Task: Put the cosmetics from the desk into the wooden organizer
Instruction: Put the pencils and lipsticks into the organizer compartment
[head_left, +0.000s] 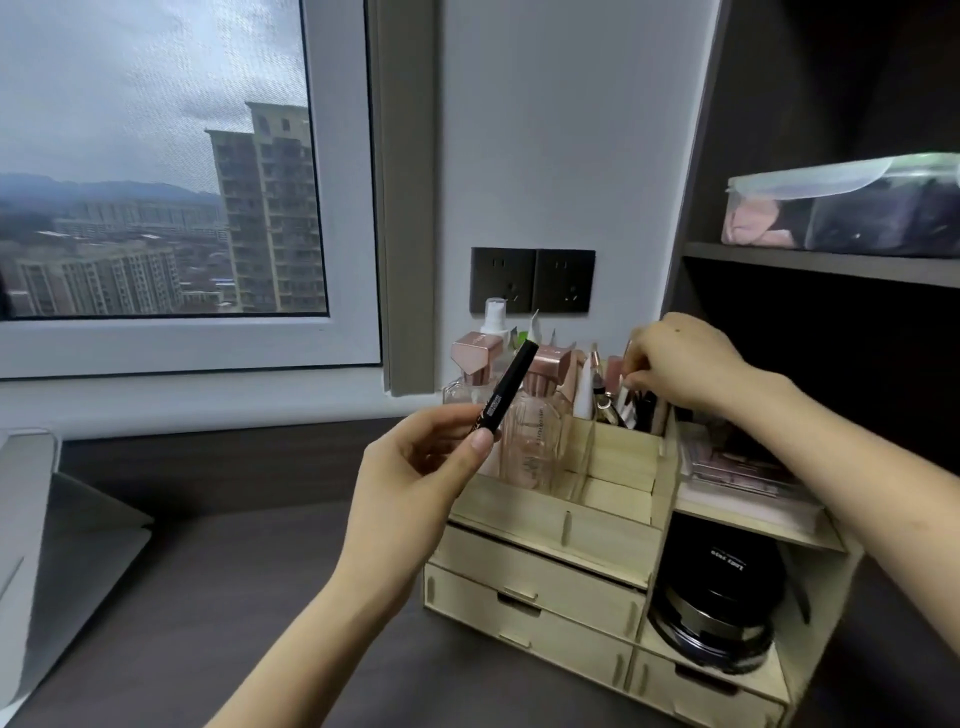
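Black cosmetic pen (506, 387) is pinched at its lower end in the left hand (415, 467) grip, held above the worktop, just front-left of the wooden organizer (519, 551). Long axis is tilted up-right toward it. Right hand (680, 364) is curled over the organizer's rear stick slot (618, 447); whether anything is held cannot be told.

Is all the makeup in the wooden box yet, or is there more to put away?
Nearly there. Done: clear glass bottles with rose-gold caps, slim pens and round black compacts already sit in the pale wooden organizer. In hand: the left hand pinches a slim black tube, while the right hand reaches among the pens; whether it grips one is unclear. Left: the black tube still needs a slot.
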